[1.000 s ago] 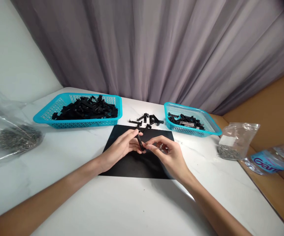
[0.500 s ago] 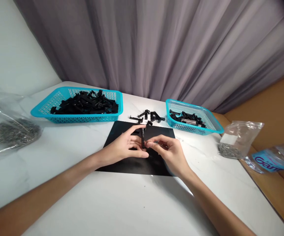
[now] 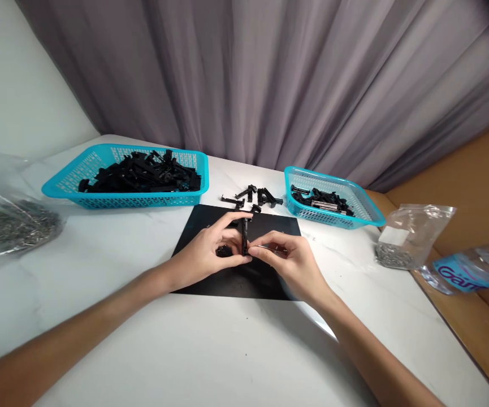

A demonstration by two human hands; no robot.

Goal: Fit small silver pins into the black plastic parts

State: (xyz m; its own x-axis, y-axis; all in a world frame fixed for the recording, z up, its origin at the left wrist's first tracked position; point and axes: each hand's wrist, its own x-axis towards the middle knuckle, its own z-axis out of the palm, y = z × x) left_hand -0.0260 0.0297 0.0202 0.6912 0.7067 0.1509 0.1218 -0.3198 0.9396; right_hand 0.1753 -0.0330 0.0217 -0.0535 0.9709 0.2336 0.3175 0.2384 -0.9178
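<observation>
Over a black mat [image 3: 248, 285], my left hand [image 3: 202, 249] holds a narrow black plastic part [image 3: 245, 234] upright, forefinger at its top and thumb at its bottom. My right hand [image 3: 297, 263] is closed in a pinch, its fingertips touching the lower right side of that part. A thin, shiny metal piece [image 3: 272, 249] shows along the right fingers; its exact kind is unclear, and its tip is hidden by the fingertips. Another dark part [image 3: 224, 250] shows within the curl of my left hand. Several loose black parts [image 3: 265, 196] lie just past the mat.
A blue basket [image 3: 142, 200] heaped with black parts stands back left; a smaller blue basket [image 3: 333, 220] holds more at back right. Bags of small metal pieces lie left [image 3: 19, 223] and right [image 3: 392, 254]. A plastic bottle [image 3: 464, 271] is at the far right.
My left thumb has come up against the bottom of the black part, which now stands straighter. The metal piece shows more plainly in my right hand. The view has shifted slightly.
</observation>
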